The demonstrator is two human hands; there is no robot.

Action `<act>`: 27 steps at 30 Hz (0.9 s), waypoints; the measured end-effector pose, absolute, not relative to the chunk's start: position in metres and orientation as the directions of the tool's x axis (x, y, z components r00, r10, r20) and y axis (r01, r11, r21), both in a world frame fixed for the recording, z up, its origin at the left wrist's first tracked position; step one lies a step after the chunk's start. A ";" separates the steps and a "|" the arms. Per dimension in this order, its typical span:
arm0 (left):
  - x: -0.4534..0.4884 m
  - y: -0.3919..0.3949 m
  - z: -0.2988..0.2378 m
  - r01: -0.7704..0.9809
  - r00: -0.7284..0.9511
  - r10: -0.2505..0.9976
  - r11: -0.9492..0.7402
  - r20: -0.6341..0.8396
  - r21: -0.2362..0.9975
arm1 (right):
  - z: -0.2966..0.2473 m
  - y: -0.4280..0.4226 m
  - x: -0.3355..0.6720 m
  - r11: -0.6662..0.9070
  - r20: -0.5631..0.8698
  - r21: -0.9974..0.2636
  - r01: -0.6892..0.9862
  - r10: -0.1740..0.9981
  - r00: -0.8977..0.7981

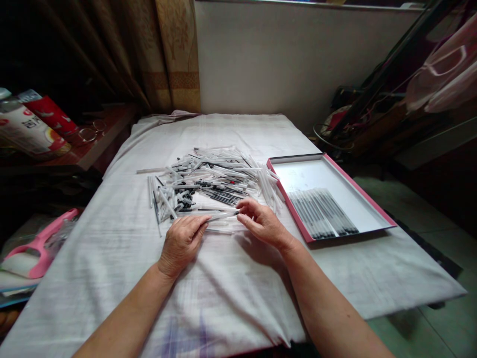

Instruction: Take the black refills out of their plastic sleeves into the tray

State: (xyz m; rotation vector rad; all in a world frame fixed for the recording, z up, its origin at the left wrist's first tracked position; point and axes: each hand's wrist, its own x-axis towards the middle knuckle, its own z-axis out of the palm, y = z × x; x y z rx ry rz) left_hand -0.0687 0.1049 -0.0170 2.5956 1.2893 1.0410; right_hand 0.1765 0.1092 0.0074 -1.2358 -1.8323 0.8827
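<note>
My left hand (186,241) is closed around one end of a clear pen (220,216), which points to the right. At the pen's other end, dark in colour, the thumb and fingers of my right hand (263,223) are pinched. Just beyond both hands lies a loose pile of pen parts (208,171): clear barrels, thin dark refills (222,194) and small black pieces (184,199). To the right, a shallow pink-edged box (335,171) has a row of pens (322,214) laid side by side, black ends toward me.
A white cloth (238,298) covers the table. At the left are a pink-handled tape dispenser (40,243), a labelled jar (30,129) and eyeglasses (91,132) on a wooden surface. Behind the table stand a curtain (179,59) and a pale wall (261,64).
</note>
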 end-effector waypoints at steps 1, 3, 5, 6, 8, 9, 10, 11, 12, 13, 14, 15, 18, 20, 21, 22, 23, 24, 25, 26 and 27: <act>-0.069 0.105 -0.017 0.685 0.422 0.725 -0.648 0.544 0.333 | 0.008 0.109 0.176 0.292 0.197 -0.862 0.415 0.946 -0.258; -0.069 0.105 -0.017 0.687 0.423 0.725 -0.648 0.543 0.330 | 0.009 0.110 0.176 0.301 0.205 -0.864 0.404 0.943 -0.264; -0.068 0.105 -0.017 0.689 0.426 0.727 -0.647 0.539 0.328 | 0.008 0.111 0.175 0.317 0.213 -0.847 0.426 0.938 -0.274; -0.068 0.105 -0.017 0.689 0.427 0.727 -0.647 0.538 0.327 | 0.007 0.111 0.175 0.324 0.215 -0.835 0.445 0.936 -0.279; -0.068 0.105 -0.016 0.688 0.428 0.727 -0.647 0.536 0.329 | 0.006 0.111 0.175 0.333 0.213 -0.809 0.485 0.934 -0.286; -0.068 0.105 -0.016 0.687 0.428 0.728 -0.647 0.536 0.329 | 0.005 0.111 0.175 0.329 0.209 -0.805 0.494 0.936 -0.283; -0.068 0.105 -0.015 0.687 0.428 0.728 -0.647 0.535 0.330 | 0.005 0.111 0.176 0.322 0.204 -0.809 0.492 0.938 -0.280; -0.068 0.105 -0.015 0.687 0.428 0.729 -0.647 0.535 0.331 | 0.005 0.110 0.176 0.315 0.200 -0.818 0.481 0.940 -0.276; -0.068 0.104 -0.014 0.688 0.428 0.729 -0.647 0.535 0.330 | 0.005 0.110 0.176 0.310 0.200 -0.831 0.463 0.942 -0.271; -0.068 0.104 -0.014 0.689 0.428 0.728 -0.647 0.536 0.328 | 0.005 0.109 0.176 0.308 0.205 -0.842 0.443 0.942 -0.265; -0.068 0.104 -0.014 0.689 0.427 0.726 -0.648 0.539 0.326 | 0.006 0.109 0.176 0.311 0.212 -0.848 0.429 0.941 -0.263; -0.068 0.104 -0.014 0.688 0.426 0.723 -0.649 0.544 0.324 | 0.006 0.109 0.176 0.320 0.221 -0.847 0.425 0.938 -0.267; -0.068 0.104 -0.015 0.685 0.423 0.719 -0.652 0.552 0.324 | 0.007 0.110 0.176 0.341 0.225 -0.819 0.461 0.931 -0.289; -0.068 0.104 -0.015 0.685 0.423 0.719 -0.652 0.552 0.325 | 0.006 0.110 0.176 0.329 0.208 -0.818 0.472 0.934 -0.290; -0.068 0.104 -0.015 0.686 0.423 0.720 -0.651 0.550 0.325 | 0.006 0.110 0.176 0.314 0.195 -0.829 0.463 0.938 -0.286; -0.068 0.104 -0.015 0.687 0.425 0.721 -0.651 0.547 0.324 | 0.005 0.110 0.177 0.297 0.184 -0.845 0.445 0.942 -0.280; -0.068 0.104 -0.015 0.688 0.426 0.722 -0.650 0.545 0.323 | 0.005 0.110 0.177 0.283 0.176 -0.860 0.424 0.946 -0.274; -0.068 0.104 -0.015 0.688 0.428 0.723 -0.650 0.543 0.323 | 0.005 0.110 0.177 0.275 0.171 -0.872 0.406 0.946 -0.274; -0.068 0.103 -0.015 0.687 0.429 0.723 -0.650 0.542 0.324 | 0.005 0.110 0.177 0.276 0.171 -0.876 0.397 0.945 -0.280; -0.068 0.103 -0.015 0.687 0.429 0.724 -0.650 0.540 0.326 | 0.005 0.110 0.177 0.285 0.176 -0.871 0.401 0.941 -0.288; -0.068 0.103 -0.015 0.687 0.428 0.726 -0.648 0.538 0.329 | 0.005 0.110 0.177 0.298 0.183 -0.861 0.412 0.937 -0.297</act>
